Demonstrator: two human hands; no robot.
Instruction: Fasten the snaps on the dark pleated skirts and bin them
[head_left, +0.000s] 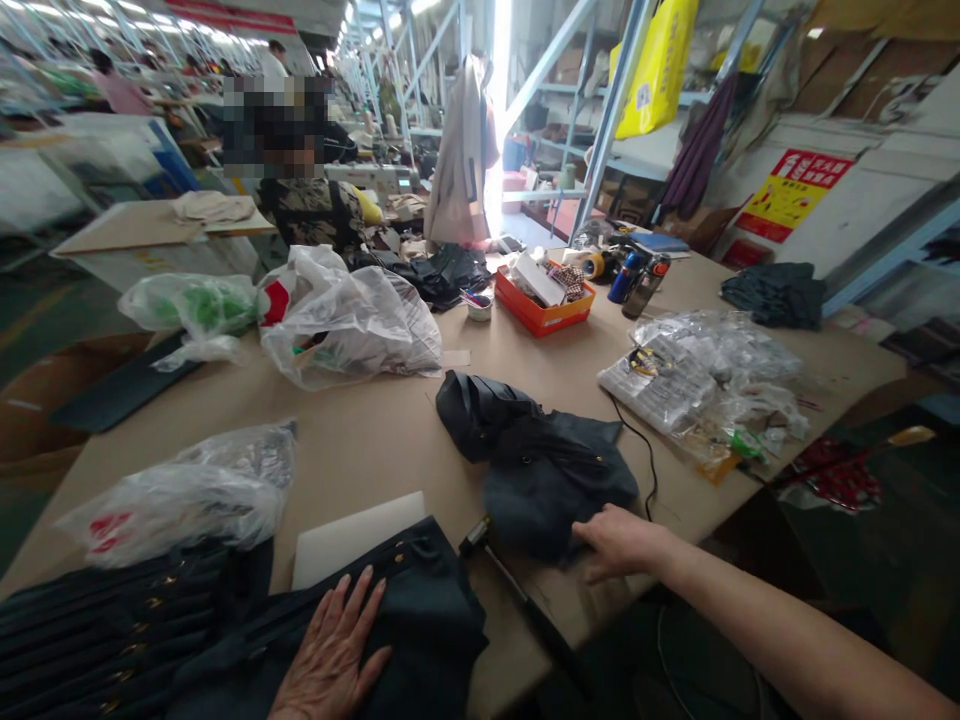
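Note:
My left hand lies flat, fingers stretched out, on a dark navy garment piece with small gold-coloured metal fittings along its upper edge. Under that piece's far side a white board sticks out. Over on the right, my right hand has its fingers closed on the near edge of another dark cloth piece, which lies crumpled and also bears small metal fittings. Between the two cloths rests a hammer with a black handle, its head towards the table's middle.
A stack of dark garment pieces lies at the left under a clear plastic bag. Farther back are a white plastic bag, an orange box and bottles. Plastic-wrapped packets and a black cord lie right. A person sits beyond.

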